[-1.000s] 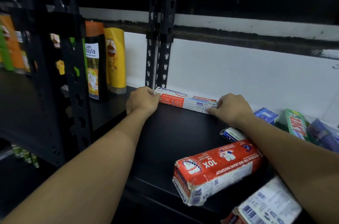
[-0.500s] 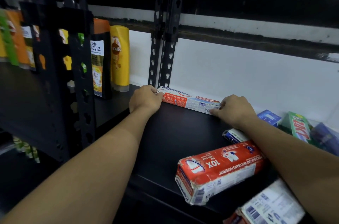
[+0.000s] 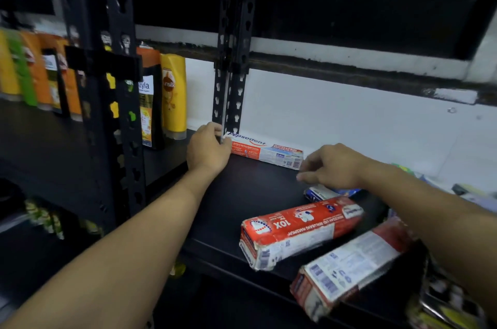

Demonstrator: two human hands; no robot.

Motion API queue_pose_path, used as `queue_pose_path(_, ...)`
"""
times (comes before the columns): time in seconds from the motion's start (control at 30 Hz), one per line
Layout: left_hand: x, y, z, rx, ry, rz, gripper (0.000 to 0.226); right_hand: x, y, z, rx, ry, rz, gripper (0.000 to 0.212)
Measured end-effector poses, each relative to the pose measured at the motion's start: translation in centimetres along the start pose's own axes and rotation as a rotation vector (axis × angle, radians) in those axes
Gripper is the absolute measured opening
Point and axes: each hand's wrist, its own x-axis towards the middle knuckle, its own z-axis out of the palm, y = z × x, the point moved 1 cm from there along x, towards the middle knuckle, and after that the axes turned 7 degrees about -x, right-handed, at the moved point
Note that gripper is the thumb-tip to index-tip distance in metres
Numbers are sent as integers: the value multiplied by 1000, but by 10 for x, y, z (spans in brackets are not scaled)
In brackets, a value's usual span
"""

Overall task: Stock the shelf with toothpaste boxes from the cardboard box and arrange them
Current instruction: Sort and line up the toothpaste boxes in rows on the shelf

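— Hands first: what have yours got hold of?
— My left hand [image 3: 208, 149] is curled round the left end of the toothpaste box [image 3: 266, 151], thumb up top, fingers down the front. My right hand [image 3: 330, 167] holds nothing. Its fingers are loosely stretched out and point left, and it hangs just beside the box's right end, not touching it as far as I can tell. It's blurred.
— And where does that box lie?
— Flat on its long side at the back of the black shelf [image 3: 242, 194], along the white wall [image 3: 349, 118]. Its left end is right at the foot of the black upright [image 3: 232, 73], and the Pepsodent name faces up.
— Anything else on that shelf?
— A red wrapped pack [image 3: 298, 234] lies slantwise near the front edge, well apart from the single box. A second pack [image 3: 347, 266] sits just right of it, sticking out over the front edge, partly under my right forearm. Beneath my right hand there's a small blue and white box [image 3: 322, 192]; I can't read it.
— And past the upright?
— On the neighbouring shelf to the left stand a yellow bottle [image 3: 173, 97] and, next to it, a dark bottle with an orange cap [image 3: 148, 102]. Further left is a row of orange and green bottles [image 3: 32, 73], blurred.
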Motion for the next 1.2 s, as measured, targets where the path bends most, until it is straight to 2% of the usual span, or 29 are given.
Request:
queue_pose_path(0.1, -27, 21, -17, -145, -95, 34, 10, -21, 1, 3, -55, -62, -73, 24)
queue_pose_path(0.27, -92, 75, -69, -233, -574, 81, 4, -37, 12, 0, -135, -24, -31, 21)
queue_pose_path(0.33, -117, 91, -88, -187, -734, 89, 14, -43, 18, -2, -139, -42, 8, 21)
queue_pose_path(0.43, -145, 96, -98, -47, -843, 123, 40, -57, 22, -6, -127, -72, 45, 19)
queue_pose_path(0.53, -160, 90, -99, -27, -827, 198, 55, -72, 18, -14, -64, -9, 17, 15)
queue_pose_path(0.63, -162, 84, -107, -9, -741, 264, 54, -92, 8, -25, 88, 71, -86, 6)
queue_pose_path(0.8, -154, 67, -133, -10, -662, 132, 43, -115, -13, -22, 144, 62, -189, 13)
queue_pose_path(0.9, -148, 60, -144, 19, -604, 48, 23, -117, -20, -13, 133, 81, -189, 24)
queue_pose_path(1.0, -148, 56, -146, 15, -533, -56, 28, -117, -22, -12, 113, 92, -136, 35)
queue_pose_path(1.1, -151, 54, -146, -14, -370, 29, 29, -115, -22, -6, 140, 45, -112, 31)
queue_pose_path(1.2, -154, 53, -147, -88, -413, 76, 32, -114, -23, 1, 175, 29, -99, 30)
